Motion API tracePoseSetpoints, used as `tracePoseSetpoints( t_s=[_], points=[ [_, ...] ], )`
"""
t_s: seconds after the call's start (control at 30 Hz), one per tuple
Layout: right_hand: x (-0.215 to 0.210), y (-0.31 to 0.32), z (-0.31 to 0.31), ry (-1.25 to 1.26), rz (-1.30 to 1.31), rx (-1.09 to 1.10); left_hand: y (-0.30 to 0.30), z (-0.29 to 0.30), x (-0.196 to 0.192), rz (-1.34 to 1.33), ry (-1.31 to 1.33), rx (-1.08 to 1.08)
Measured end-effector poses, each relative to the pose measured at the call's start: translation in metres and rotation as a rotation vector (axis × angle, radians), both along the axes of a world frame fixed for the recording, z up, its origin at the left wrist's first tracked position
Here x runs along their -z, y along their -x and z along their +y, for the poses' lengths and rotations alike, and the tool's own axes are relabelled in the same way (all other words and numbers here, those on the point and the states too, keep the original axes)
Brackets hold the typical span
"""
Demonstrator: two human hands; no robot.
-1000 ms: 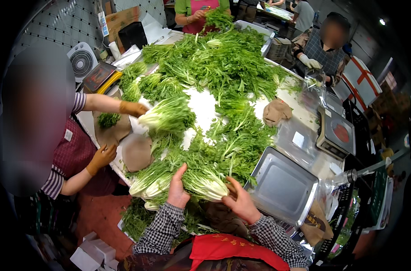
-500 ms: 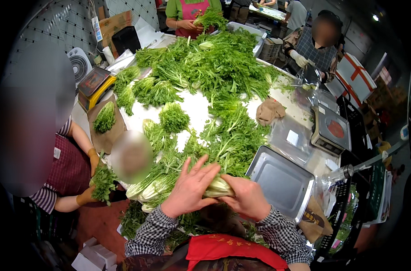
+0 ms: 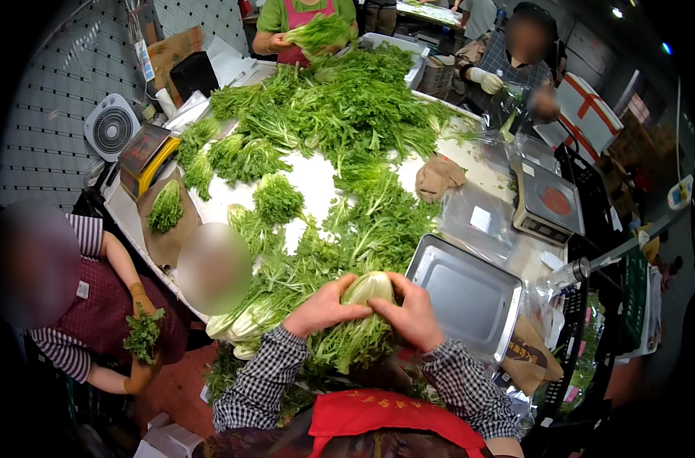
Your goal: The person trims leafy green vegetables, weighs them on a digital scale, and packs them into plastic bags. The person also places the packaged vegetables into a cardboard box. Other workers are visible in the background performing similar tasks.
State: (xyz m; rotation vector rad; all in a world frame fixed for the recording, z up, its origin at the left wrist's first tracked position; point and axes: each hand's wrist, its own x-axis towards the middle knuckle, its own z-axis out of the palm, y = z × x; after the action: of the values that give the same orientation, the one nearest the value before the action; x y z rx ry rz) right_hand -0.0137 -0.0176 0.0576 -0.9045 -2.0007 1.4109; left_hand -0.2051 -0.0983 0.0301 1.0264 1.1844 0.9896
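Note:
Between both of my hands is a head of curly endive [image 3: 355, 336], its pale root end facing up and away, its frilly green leaves hanging toward me. My left hand [image 3: 322, 307] grips it from the left, and my right hand [image 3: 413, 314] from the right, thumbs meeting over the stems. Just beyond lies loose endive [image 3: 382, 225] spread on the white table [image 3: 314, 180]. More pale-stemmed heads [image 3: 244, 317] rest at the table edge, left of my left hand. To the right of my right hand sits a grey metal tray [image 3: 467, 294].
A large heap of endive [image 3: 340, 99] covers the table's far part. At the right are a scale [image 3: 547, 200], plastic bags [image 3: 477, 225] and a brown cloth [image 3: 439, 177]. A yellow scale [image 3: 150, 162] stands far left. Co-workers at the left, far side and right handle greens.
My hands have turned the endive head so its root end points up and away, and now wrap it from both sides. The view has shifted; the left co-worker's hands and bunch are lower.

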Motion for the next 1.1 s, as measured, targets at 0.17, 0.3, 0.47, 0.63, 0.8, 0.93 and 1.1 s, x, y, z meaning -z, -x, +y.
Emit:
tracePoseSetpoints(
  t_s=[0.17,0.3,0.47,0.63,0.8,0.93,1.1],
  points=[
    [0.022,-0.031,0.026,0.322,0.182,0.187,-0.022,0.004,0.011,0.070,0.030,0.081],
    [0.039,-0.074,0.065,0.467,0.278,0.304,-0.041,-0.009,0.033,-0.192,0.231,0.099],
    [0.101,-0.130,0.121,-0.054,-0.129,0.443,-0.042,-0.018,0.050,-0.062,0.261,0.002],
    [0.057,-0.128,0.107,-0.296,-0.375,0.480,-0.039,-0.049,0.076,0.323,0.141,-0.059],
    [0.050,-0.106,0.092,-0.685,-0.578,0.226,-0.048,-0.065,0.078,0.519,0.037,-0.161],
    [0.066,-0.092,0.068,-0.707,-0.688,0.178,-0.047,-0.060,0.077,0.583,-0.087,-0.268],
    [0.070,-0.101,0.075,-0.633,-0.590,0.175,-0.032,-0.016,0.073,0.907,-0.337,-0.265]
  ],
)
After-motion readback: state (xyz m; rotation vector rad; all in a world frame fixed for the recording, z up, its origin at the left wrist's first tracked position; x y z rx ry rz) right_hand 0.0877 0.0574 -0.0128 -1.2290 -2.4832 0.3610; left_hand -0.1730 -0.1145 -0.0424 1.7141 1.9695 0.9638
